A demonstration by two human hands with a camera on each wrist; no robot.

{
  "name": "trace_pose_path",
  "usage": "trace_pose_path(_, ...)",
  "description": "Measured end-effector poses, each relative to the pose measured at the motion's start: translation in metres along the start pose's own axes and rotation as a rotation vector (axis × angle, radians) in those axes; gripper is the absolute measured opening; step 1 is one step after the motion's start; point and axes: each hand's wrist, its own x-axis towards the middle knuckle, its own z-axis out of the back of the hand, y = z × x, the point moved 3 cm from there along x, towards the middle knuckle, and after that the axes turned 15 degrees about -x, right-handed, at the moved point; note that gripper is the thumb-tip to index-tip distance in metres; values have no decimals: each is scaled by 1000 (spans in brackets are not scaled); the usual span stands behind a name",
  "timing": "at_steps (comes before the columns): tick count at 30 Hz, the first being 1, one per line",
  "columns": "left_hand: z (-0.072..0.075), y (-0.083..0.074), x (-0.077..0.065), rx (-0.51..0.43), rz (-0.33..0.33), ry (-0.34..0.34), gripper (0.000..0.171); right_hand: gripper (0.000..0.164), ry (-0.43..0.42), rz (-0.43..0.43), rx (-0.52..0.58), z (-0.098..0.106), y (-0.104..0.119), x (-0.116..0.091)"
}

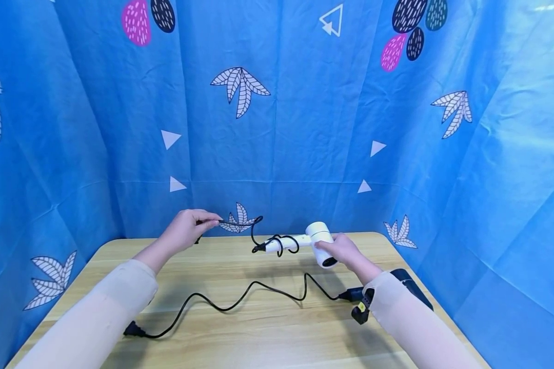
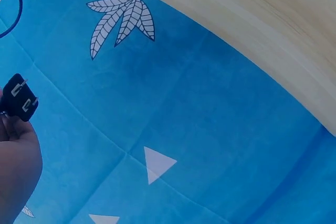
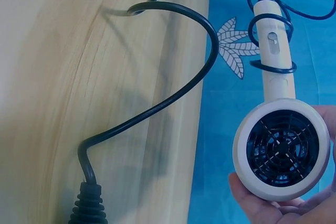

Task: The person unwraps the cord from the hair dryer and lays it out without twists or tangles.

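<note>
A white hair dryer is held up over the far part of the table, its handle pointing left. My right hand grips it round the barrel; the right wrist view shows the round dark grille. Its black cord loops loosely round the handle and runs left to my left hand. Thumb and fingers there pinch the cord close to its end. In the left wrist view the black two-prong plug sticks out from that hand.
A black appliance, partly behind my right sleeve, lies at the table's right edge. Its black cord winds across the wooden table to a plug at front left. Blue patterned curtain surrounds the table.
</note>
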Motion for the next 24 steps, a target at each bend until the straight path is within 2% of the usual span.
trace_pose_path(12,2,13,12,-12,49,-91,26,46,10,-6,-3,1,0,-2)
trace_pose_path(19,-1,29,13,2,92,-99,28,47,20,-9,10,-1,-2,-2)
trace_pose_path(24,-2,37,11,22,95,-106,28,47,21,-6,19,0,-2,-4)
